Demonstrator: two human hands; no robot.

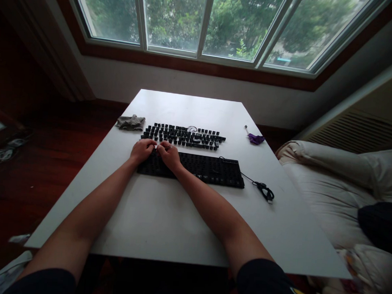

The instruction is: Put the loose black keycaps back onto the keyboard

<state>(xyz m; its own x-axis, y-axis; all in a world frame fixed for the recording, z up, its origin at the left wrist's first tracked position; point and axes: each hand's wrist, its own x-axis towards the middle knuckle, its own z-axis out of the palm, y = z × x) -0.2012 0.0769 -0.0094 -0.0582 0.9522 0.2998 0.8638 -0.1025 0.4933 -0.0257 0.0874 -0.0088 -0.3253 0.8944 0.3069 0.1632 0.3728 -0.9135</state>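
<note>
A black keyboard (211, 169) with its keycaps off over much of its face lies across the white table. Over its far left corner, my left hand (143, 150) and my right hand (169, 156) meet with fingertips nearly touching. Both have their fingers curled in a pinch. A tiny whitish bit (156, 147) shows between them, too small to name. Just beyond the keyboard, many loose black keycaps (183, 136) stand in rows. Among the back rows lies a thin wire loop (192, 129).
On the white table (177, 226), a crumpled grey cloth (131, 122) lies left of the keycaps. A purple cloth (256, 139) with a small brush-like stick (246, 129) is at right. The bundled cable (264, 191) rests right of the keyboard. A pale sofa (327, 187) stands beyond the right edge.
</note>
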